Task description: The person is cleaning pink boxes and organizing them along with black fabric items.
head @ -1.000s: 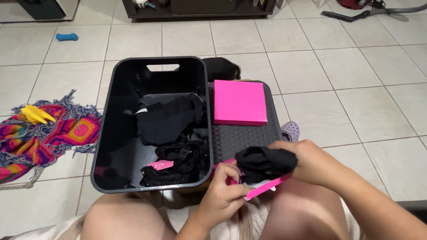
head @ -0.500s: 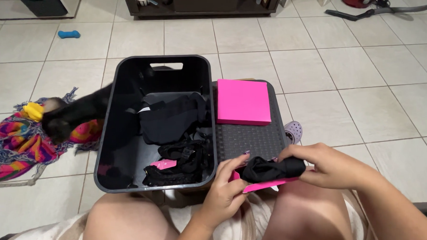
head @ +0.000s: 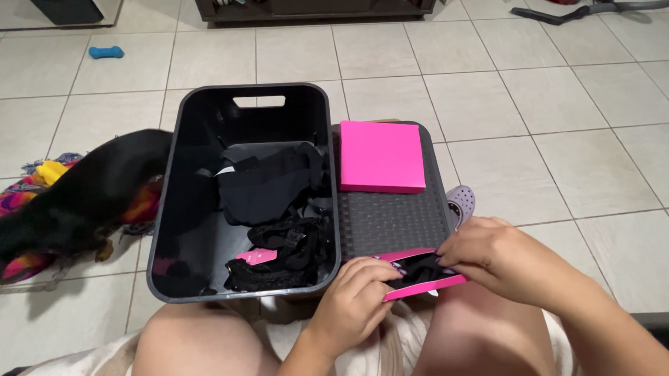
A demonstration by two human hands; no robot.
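I see pale floor tiles (head: 569, 113) all round, with wide open room on the right and far sides. On the left a black dog (head: 68, 208) stands over a bright crocheted blanket (head: 9, 214), its back touching the left wall of one big black plastic bin (head: 165, 216). The bin holds a heap of black garments (head: 271, 186) and one small pink tag (head: 254, 257). Just right of the bin lies one dark woven lid (head: 391, 219), its near edge by my knees, carrying a closed pink box (head: 381, 157) at its far end. That makes two pink boxes: the second, an open pink box (head: 427, 285), sits near me at the lid's near edge. My left hand (head: 357, 295) curls round its left end, fingers bent. My right hand (head: 493, 260) is half closed, fingertips pressing a folded black garment (head: 419, 270) down into it. One lilac clog (head: 461, 203) peeks out right of the lid, and one blue toy bone (head: 106, 52) lies far left.
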